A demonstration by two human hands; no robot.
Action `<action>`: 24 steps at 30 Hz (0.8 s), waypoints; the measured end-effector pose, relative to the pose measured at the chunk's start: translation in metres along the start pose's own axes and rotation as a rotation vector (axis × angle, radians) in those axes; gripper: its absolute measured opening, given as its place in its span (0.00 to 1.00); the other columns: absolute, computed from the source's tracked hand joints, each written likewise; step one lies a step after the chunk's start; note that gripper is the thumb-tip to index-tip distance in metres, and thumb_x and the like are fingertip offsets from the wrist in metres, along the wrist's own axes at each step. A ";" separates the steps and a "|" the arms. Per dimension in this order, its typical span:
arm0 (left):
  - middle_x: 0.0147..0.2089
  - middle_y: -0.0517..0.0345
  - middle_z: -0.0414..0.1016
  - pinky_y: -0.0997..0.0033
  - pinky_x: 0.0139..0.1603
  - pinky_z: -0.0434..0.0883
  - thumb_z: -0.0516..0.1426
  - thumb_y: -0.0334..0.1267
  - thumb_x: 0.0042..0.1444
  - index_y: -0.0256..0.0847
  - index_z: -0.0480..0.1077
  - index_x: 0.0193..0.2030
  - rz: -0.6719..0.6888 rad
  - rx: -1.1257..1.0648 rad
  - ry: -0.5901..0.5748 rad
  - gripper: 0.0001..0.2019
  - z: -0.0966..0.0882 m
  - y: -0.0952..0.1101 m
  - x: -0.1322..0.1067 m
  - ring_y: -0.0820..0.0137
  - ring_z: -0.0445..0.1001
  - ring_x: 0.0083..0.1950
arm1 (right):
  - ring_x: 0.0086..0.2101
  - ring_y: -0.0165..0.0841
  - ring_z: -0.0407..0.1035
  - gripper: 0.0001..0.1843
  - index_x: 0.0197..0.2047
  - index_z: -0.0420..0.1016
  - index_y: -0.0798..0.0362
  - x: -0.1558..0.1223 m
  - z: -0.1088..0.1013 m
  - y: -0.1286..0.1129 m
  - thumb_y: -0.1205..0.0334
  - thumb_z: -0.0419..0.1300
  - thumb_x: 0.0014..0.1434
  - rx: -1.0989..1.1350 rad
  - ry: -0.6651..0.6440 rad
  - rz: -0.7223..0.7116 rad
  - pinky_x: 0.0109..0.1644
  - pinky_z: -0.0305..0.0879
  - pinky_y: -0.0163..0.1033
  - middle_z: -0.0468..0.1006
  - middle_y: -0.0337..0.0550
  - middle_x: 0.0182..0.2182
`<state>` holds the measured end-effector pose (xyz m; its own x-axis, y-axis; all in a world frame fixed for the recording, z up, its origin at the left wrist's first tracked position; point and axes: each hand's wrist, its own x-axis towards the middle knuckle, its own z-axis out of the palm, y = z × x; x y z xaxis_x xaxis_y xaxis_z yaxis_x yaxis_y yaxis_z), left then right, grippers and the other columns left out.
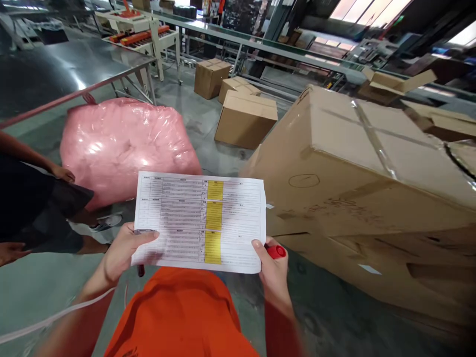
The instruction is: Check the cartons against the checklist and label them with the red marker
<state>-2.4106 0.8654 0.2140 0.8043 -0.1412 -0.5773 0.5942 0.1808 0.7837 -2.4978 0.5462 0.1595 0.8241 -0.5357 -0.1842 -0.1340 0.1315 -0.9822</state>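
A printed paper sheet with table rows and yellow-marked cells is stretched between my two hands in front of my orange shirt. My left hand is closed on its left edge, thumb on top. A small dark red tip pokes out below that hand; what it belongs to is hidden. On the right edge, my right hand pinches the paper with the thumb on top. That same hand also has a red object with a rounded end, whose kind I cannot make out.
A large taped carton stands close on the right. Ahead left lies a bulging pink plastic bag, a person beside it. A metal table, smaller cartons and a long conveyor are farther back.
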 end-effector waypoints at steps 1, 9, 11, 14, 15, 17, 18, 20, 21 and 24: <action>0.33 0.54 0.83 0.71 0.34 0.75 0.74 0.37 0.36 0.36 0.81 0.33 0.003 0.001 0.009 0.15 -0.001 0.000 0.000 0.65 0.78 0.32 | 0.25 0.30 0.68 0.19 0.29 0.75 0.54 0.001 0.001 0.000 0.47 0.71 0.47 0.004 -0.007 0.001 0.28 0.66 0.33 0.78 0.42 0.26; 0.32 0.53 0.83 0.69 0.36 0.75 0.74 0.37 0.35 0.36 0.82 0.34 0.013 -0.031 0.012 0.16 -0.008 0.003 0.003 0.63 0.78 0.33 | 0.26 0.30 0.68 0.19 0.31 0.75 0.55 0.008 0.009 -0.003 0.47 0.71 0.48 -0.034 -0.032 -0.008 0.29 0.65 0.34 0.78 0.43 0.27; 0.31 0.53 0.83 0.71 0.34 0.75 0.75 0.36 0.33 0.36 0.82 0.32 0.022 -0.042 0.019 0.16 -0.009 0.003 0.002 0.64 0.78 0.32 | 0.26 0.31 0.68 0.19 0.31 0.76 0.55 0.009 0.010 -0.005 0.47 0.71 0.48 -0.036 -0.033 -0.011 0.29 0.65 0.34 0.77 0.43 0.26; 0.31 0.53 0.83 0.71 0.33 0.75 0.74 0.36 0.32 0.36 0.82 0.30 0.033 -0.058 0.022 0.15 -0.010 0.002 0.002 0.64 0.78 0.31 | 0.25 0.31 0.68 0.19 0.30 0.76 0.55 0.012 0.013 -0.007 0.48 0.71 0.47 -0.055 -0.029 -0.018 0.29 0.66 0.35 0.77 0.42 0.25; 0.31 0.53 0.82 0.71 0.33 0.75 0.74 0.36 0.33 0.37 0.82 0.31 0.036 -0.063 0.019 0.15 -0.011 0.001 0.001 0.64 0.78 0.31 | 0.25 0.31 0.68 0.19 0.30 0.76 0.55 0.012 0.014 -0.008 0.47 0.71 0.47 -0.062 -0.025 -0.021 0.28 0.65 0.35 0.77 0.42 0.25; 0.31 0.54 0.82 0.70 0.34 0.75 0.74 0.36 0.33 0.36 0.82 0.31 0.040 -0.069 0.007 0.15 -0.012 -0.001 0.001 0.64 0.78 0.31 | 0.25 0.31 0.68 0.19 0.28 0.76 0.55 0.013 0.015 -0.009 0.48 0.72 0.45 -0.072 -0.011 -0.022 0.28 0.65 0.34 0.77 0.42 0.25; 0.31 0.54 0.82 0.69 0.34 0.75 0.74 0.36 0.34 0.36 0.81 0.31 0.040 -0.072 0.000 0.14 -0.012 -0.002 0.000 0.64 0.78 0.31 | 0.25 0.31 0.68 0.19 0.27 0.75 0.55 0.013 0.015 -0.010 0.48 0.72 0.45 -0.073 -0.002 -0.021 0.27 0.65 0.34 0.77 0.42 0.24; 0.31 0.53 0.82 0.67 0.36 0.75 0.73 0.36 0.35 0.36 0.81 0.31 0.041 -0.076 -0.008 0.14 -0.013 -0.003 0.000 0.63 0.78 0.31 | 0.24 0.30 0.67 0.19 0.26 0.75 0.55 0.013 0.017 -0.011 0.48 0.72 0.44 -0.067 0.010 -0.008 0.26 0.64 0.33 0.76 0.41 0.24; 0.31 0.53 0.82 0.67 0.36 0.75 0.73 0.36 0.35 0.36 0.81 0.31 0.042 -0.077 -0.009 0.14 -0.014 -0.004 -0.001 0.63 0.78 0.31 | 0.24 0.30 0.67 0.19 0.26 0.75 0.55 0.012 0.017 -0.012 0.48 0.72 0.44 -0.061 0.012 0.002 0.26 0.64 0.33 0.76 0.41 0.24; 0.32 0.53 0.82 0.66 0.39 0.75 0.73 0.36 0.35 0.36 0.81 0.32 0.043 -0.074 -0.010 0.14 -0.015 -0.006 -0.001 0.61 0.78 0.33 | 0.24 0.30 0.68 0.19 0.27 0.75 0.55 0.010 0.018 -0.013 0.48 0.72 0.44 -0.050 0.010 0.025 0.26 0.65 0.33 0.76 0.42 0.24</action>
<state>-2.4144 0.8788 0.2067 0.8291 -0.1410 -0.5410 0.5583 0.2580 0.7885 -2.4782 0.5542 0.1708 0.8147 -0.5409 -0.2090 -0.1823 0.1033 -0.9778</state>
